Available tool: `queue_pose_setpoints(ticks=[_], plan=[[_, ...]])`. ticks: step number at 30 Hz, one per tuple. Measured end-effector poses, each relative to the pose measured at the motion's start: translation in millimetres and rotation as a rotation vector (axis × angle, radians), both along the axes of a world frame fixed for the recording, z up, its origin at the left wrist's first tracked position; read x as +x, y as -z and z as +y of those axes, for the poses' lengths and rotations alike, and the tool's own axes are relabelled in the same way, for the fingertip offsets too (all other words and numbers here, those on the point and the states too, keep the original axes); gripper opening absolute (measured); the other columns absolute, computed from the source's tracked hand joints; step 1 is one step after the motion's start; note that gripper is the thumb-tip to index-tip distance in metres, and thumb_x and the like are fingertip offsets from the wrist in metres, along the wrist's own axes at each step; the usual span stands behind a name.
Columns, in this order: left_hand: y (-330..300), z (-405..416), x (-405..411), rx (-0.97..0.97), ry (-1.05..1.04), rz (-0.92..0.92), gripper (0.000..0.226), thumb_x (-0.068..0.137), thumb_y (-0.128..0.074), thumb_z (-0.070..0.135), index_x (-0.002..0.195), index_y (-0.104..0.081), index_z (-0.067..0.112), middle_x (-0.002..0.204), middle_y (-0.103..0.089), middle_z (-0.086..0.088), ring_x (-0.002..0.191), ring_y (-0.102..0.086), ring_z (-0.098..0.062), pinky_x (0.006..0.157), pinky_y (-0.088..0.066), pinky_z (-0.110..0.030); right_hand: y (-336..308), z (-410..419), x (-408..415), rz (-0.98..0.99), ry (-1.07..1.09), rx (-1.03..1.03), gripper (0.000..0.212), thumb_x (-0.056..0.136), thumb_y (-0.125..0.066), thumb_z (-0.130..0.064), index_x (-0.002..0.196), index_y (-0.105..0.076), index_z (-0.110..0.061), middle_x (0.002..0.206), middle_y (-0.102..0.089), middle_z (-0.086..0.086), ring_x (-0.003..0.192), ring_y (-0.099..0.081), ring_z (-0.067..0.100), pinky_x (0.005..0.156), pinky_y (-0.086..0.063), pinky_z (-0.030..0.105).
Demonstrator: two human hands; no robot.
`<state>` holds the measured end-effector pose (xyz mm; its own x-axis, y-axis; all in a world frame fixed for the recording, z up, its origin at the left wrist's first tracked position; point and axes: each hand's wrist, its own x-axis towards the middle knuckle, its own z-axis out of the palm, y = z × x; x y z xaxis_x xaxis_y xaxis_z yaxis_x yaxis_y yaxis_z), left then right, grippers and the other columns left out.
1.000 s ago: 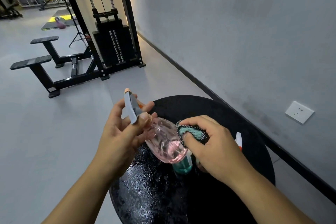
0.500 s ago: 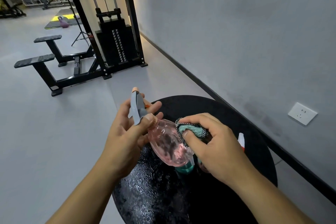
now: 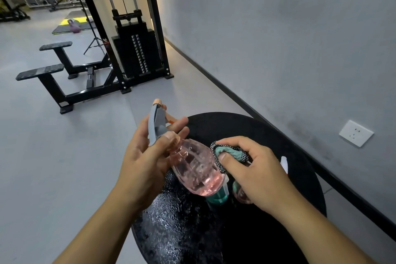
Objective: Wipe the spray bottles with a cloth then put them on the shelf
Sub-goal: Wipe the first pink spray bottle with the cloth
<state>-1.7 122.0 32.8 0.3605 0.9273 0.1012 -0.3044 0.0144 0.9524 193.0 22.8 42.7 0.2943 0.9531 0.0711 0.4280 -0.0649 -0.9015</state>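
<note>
Your left hand (image 3: 147, 163) has the pink spray bottle (image 3: 196, 169) up in the air over the round black desk (image 3: 267, 130), tilted so the grey trigger head (image 3: 156, 124) points up and away from you and the bottle's base angles down toward the desk. Your thumb is curled over the neck right where the grey head meets the pink body, with your other fingers wrapped round the far side, so that hand is properly clamped on it. Your right hand (image 3: 255, 173) is bunched around the cloth (image 3: 229, 154), a teal one with a black-and-white checked edge, thumb tucked into the fold, and you've got the cloth pressed up against the right side of the pink bottle's body. So both hands are close together, meeting at the bottle. Down on the desk, just under the bottle's base, there's a teal bottle (image 3: 217, 196) partly hidden, and under your right hand you can just see a bit of another pinkish bottle (image 3: 241, 195); a white nozzle tip (image 3: 284, 162) pokes out past your knuckles. The desk surface looks wet and shiny near you. Behind it all there's a black cable weight machine (image 3: 137, 53) on the grey floor, and a white wall socket (image 3: 356, 133) on the grey wall to your right.
</note>
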Motion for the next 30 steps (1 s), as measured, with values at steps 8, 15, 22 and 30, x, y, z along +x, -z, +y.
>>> queue_pose_setpoints(ticks=[8,15,22,30], plan=[[2,-8,12,0.087,-0.13,0.108,0.027,0.091,-0.069,0.036,0.116,-0.074,0.028,0.126,-0.077,-0.004,0.125,-0.07,-0.026,0.105,-0.055,-0.058,11,12,-2,0.633,0.17,0.023,0.018,0.094,-0.071,-0.003,0.098,-0.081,-0.018,0.096,-0.079,0.002,0.089,-0.078,0.022,0.073,-0.065,0.037],[4,-16,22,0.043,-0.02,0.352,0.041,0.085,-0.055,0.085,0.114,-0.067,0.058,0.122,-0.077,0.008,0.108,-0.075,-0.006,0.101,-0.06,-0.051,13,14,-2,0.683,0.248,0.082,0.019,0.093,-0.072,-0.003,0.102,-0.08,-0.018,0.093,-0.079,0.003,0.09,-0.078,0.026,0.08,-0.065,0.047],[15,-12,19,0.029,0.1,0.345,0.106,0.069,-0.097,0.033,0.149,-0.035,0.064,0.123,-0.077,0.009,0.114,-0.076,-0.022,0.102,-0.057,-0.056,12,13,-3,0.666,0.185,0.086,0.019,0.094,-0.071,-0.005,0.104,-0.08,-0.02,0.093,-0.08,0.004,0.085,-0.079,0.025,0.079,-0.065,0.046],[18,-1,16,-0.095,0.029,0.234,0.069,0.062,-0.097,0.018,0.122,-0.064,0.028,0.113,-0.08,-0.011,0.098,-0.08,-0.034,0.078,-0.065,-0.049,17,14,5,0.69,0.206,0.067,0.017,0.093,-0.073,-0.008,0.096,-0.082,-0.023,0.092,-0.078,0.0,0.094,-0.076,0.023,0.078,-0.065,0.04]])
